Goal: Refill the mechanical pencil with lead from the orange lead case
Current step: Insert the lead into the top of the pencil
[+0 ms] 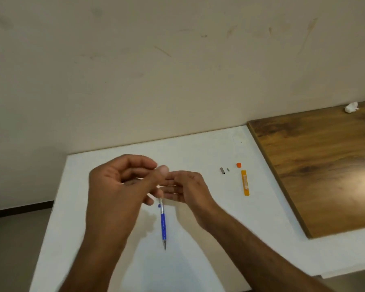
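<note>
A blue and silver mechanical pencil [163,225] hangs tip down above the white table [198,239]. Its top end is caught in the fingers of my left hand [116,186]. My right hand [188,188] sits just right of the pencil's top, its fingertips hidden behind my left thumb; a lead there would be too thin to see. The orange lead case [245,182] lies uncapped to the right, clear of both hands. Its orange cap [238,165] rests just beyond it. A grey pencil cap [222,170] and a tiny eraser piece [228,169] lie beside that.
A brown wooden board [325,165] lies on the right part of the table, with a crumpled white tissue [351,107] at its far edge. A beige wall [156,70] rises behind the table. The table's left edge drops to the floor.
</note>
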